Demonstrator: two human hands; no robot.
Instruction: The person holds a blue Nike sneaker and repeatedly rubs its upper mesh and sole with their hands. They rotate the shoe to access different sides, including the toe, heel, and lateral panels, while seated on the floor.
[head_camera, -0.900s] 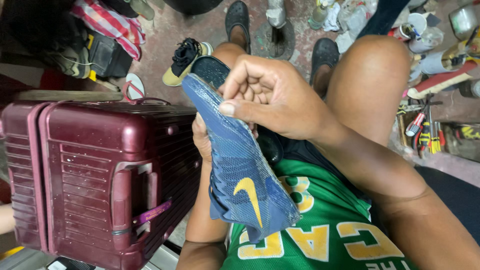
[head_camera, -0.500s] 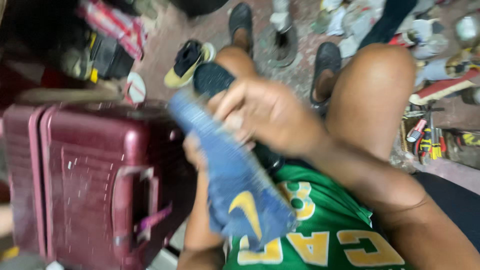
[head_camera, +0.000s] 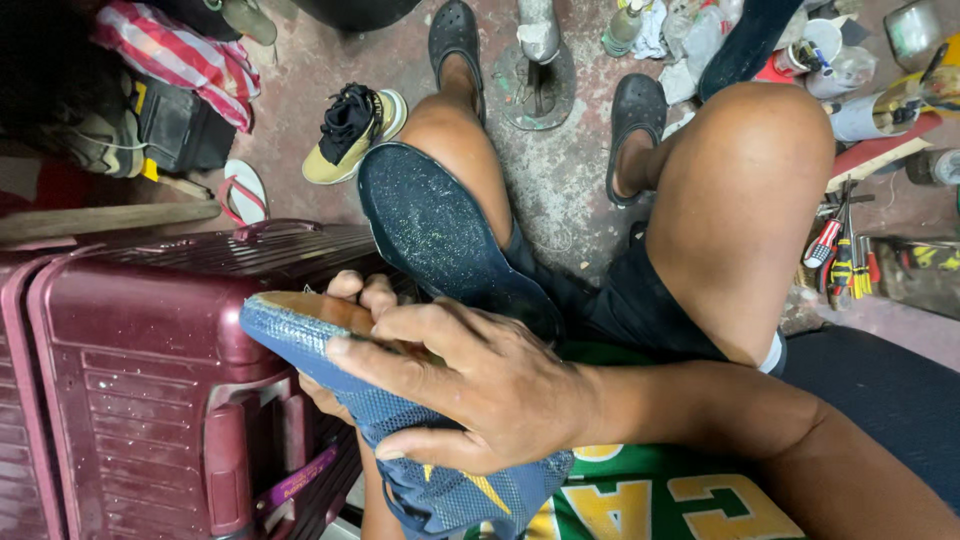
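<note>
In the lower centre of the frame the right hand (head_camera: 480, 385) lies spread across a blue knit shoe upper (head_camera: 400, 430), fingers extended and pressing along its tan underside, thumb hooked over the lower edge. The left hand (head_camera: 345, 345) grips the same upper from behind, only its curled fingertips showing above the rim. Just above, a dark blue sole (head_camera: 440, 240) rests against the person's thigh. A maroon suitcase (head_camera: 150, 390) fills the lower left, and a yellow-and-black sneaker (head_camera: 355, 130) lies on the floor, upper centre
</note>
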